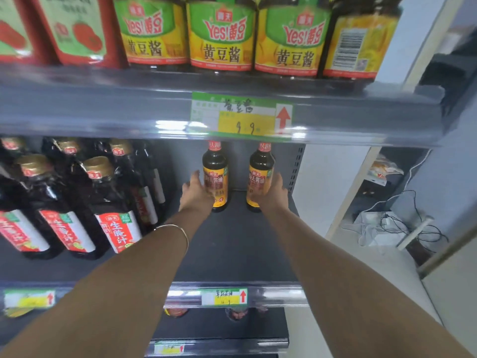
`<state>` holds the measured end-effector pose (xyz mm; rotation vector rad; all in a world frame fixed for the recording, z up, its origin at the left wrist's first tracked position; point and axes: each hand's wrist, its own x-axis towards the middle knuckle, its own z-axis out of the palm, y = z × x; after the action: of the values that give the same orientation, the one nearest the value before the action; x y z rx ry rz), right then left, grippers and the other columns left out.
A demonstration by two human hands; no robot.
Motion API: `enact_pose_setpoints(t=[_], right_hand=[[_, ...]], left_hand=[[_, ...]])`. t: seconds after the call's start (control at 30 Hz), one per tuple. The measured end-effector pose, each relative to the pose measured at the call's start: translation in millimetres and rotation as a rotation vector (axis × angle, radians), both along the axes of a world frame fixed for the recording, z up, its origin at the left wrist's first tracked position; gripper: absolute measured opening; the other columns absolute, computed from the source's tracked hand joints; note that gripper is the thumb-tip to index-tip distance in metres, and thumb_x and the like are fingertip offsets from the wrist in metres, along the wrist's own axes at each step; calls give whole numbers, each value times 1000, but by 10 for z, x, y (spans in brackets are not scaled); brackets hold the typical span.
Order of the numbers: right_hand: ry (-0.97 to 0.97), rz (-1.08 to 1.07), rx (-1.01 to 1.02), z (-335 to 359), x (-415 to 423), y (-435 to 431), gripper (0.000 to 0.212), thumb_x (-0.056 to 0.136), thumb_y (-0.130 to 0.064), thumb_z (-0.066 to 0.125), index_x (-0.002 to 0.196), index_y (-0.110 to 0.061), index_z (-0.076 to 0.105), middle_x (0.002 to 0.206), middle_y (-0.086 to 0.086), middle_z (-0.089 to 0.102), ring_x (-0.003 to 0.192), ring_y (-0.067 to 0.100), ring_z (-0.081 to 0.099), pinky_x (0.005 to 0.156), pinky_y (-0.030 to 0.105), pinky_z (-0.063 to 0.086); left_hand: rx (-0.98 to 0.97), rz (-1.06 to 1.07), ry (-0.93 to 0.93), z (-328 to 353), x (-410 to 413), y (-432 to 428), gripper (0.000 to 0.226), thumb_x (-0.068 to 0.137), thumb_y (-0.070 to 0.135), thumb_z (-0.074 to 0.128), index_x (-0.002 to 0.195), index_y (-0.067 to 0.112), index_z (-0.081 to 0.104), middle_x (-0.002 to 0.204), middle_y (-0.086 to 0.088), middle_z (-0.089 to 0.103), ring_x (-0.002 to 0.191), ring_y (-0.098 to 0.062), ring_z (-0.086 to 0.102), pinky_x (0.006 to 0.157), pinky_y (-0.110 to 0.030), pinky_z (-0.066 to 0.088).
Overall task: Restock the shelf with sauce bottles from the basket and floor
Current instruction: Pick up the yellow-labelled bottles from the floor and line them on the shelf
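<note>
Two dark sauce bottles with yellow labels stand upright at the back of the dark middle shelf [232, 244]. My left hand [196, 193] grips the left bottle [216, 174] low on its left side. On the right bottle [260, 174], my right hand [274, 193] holds the lower right side. Both arms reach far in over the shelf's front edge. The fingers on the far sides of the bottles are hidden. The two bottles stand apart with a gap between them.
Several large dark bottles with red-and-white labels [113, 210] fill the shelf's left part. The shelf above [103, 107] carries jars of yellow bean paste [222, 34]. The shelf's right end wall [296, 166] is close to the right bottle. Cables and clutter [387, 226] lie on the floor.
</note>
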<state>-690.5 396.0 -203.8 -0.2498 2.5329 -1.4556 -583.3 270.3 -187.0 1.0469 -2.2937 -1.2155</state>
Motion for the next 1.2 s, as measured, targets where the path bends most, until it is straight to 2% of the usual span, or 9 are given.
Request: enact_pose_setpoints(t=[0.13,0.33,0.43,0.57,0.7,0.8,0.9,1.0,1.2], right_hand=[[-1,-52,-19,37,3,-124,86,78,-20,71,146,-23,18,138,13,39,123,35,47,97,43,42],[-2,-200,-141,-123,-204,-425,97,74,-24,76,147,-19,12,143,13,34,128,40,41,105,50,35],[22,-224,-182,-254,-370,-488,94,69,-33,79,142,-20,21,140,11,38,127,38,42,103,50,37],[105,-82,-221,-388,-566,-396,73,69,-32,78,128,-22,37,121,-1,57,110,25,57,90,44,47],[79,130,-217,-373,-685,-280,71,72,-25,78,130,-20,37,105,-8,55,98,15,55,83,34,46],[58,164,-241,-383,-702,-279,77,73,-23,78,135,-20,33,110,-7,55,100,14,53,85,33,45],[48,183,-247,-392,-717,-270,78,74,-20,77,137,-19,32,118,-3,57,102,14,52,87,35,44],[35,201,-224,-371,-735,-251,75,75,-19,77,136,-17,33,112,-5,54,103,14,51,86,34,43],[10,178,-207,-363,-734,-258,77,75,-19,76,137,-16,30,125,2,56,117,24,53,90,37,43]], left_hand=[[-8,-24,-29,-71,28,-18,73,85,7,49,145,28,12,151,-13,21,137,-33,27,106,-46,35],[60,11,52,-172,-307,-25,80,79,4,57,144,21,13,140,-16,33,127,-37,39,104,-50,37],[56,74,158,-225,-521,-61,78,78,7,59,142,22,17,136,-15,36,125,-37,42,104,-51,36],[58,143,323,-255,-695,-109,69,74,5,65,133,16,31,128,-10,49,120,-30,48,98,-43,41],[69,141,347,-293,-739,-123,66,74,7,69,128,13,34,124,-7,53,117,-26,51,92,-40,41],[57,118,339,-299,-738,-127,65,74,7,69,128,14,34,123,-6,54,116,-26,51,90,-38,41],[66,98,334,-298,-727,-135,64,76,6,68,129,14,33,124,-6,54,117,-26,51,95,-44,41],[77,85,337,-296,-711,-123,63,77,4,67,129,14,33,125,-7,53,119,-26,49,99,-47,40],[74,84,326,-275,-700,-121,62,77,3,66,128,14,33,124,-7,53,120,-27,49,98,-46,40]])
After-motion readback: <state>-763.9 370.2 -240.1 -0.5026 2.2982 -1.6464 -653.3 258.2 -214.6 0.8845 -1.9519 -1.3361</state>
